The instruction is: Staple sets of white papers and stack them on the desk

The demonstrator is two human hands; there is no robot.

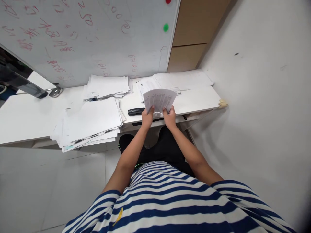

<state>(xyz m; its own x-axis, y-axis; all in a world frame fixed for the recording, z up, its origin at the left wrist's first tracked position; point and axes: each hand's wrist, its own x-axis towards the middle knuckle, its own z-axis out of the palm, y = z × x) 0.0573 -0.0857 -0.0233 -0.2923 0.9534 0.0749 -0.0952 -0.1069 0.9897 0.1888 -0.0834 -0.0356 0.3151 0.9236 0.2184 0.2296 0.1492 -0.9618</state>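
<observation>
Between my two hands I hold printed sheets of paper, bowed and raised over the front edge of the desk. My left hand grips the lower left corner, its thumb on the near face. At the lower right corner my right hand pinches the paper the same way. How many sheets are in the hold I cannot tell. A black stapler lies on the desk just left of my left hand. Behind the held paper lie more printed sheets, partly covered by it.
A large paper stack overhangs the front edge of the white desk. Behind it is another stack. A mouse sits farther left. The whiteboard stands along the back, and a wall bounds the right.
</observation>
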